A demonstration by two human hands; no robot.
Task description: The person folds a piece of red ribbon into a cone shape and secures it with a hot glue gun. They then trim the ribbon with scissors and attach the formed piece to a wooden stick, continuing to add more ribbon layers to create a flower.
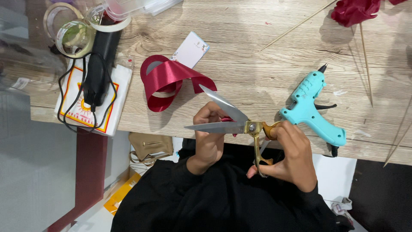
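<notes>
Black sleeves [214,197] lead up to two hands working large scissors over the table edge.

Right hand [289,154] is curled through the gold handles of the scissors [234,122], thumb in the upper loop and fingers wrapped around the lower one, wrist bent inward; the steel blades stand spread apart, pointing left. Left hand [209,135] is clenched just behind the blades, pinching what looks like a small piece of dark red ribbon [226,119], though most of it is hidden by the fingers. A curled length of red satin ribbon [169,79] lies on the wooden table [257,51] just beyond the blade tips. A turquoise glue gun [313,109] rests near the right hand.
</notes>
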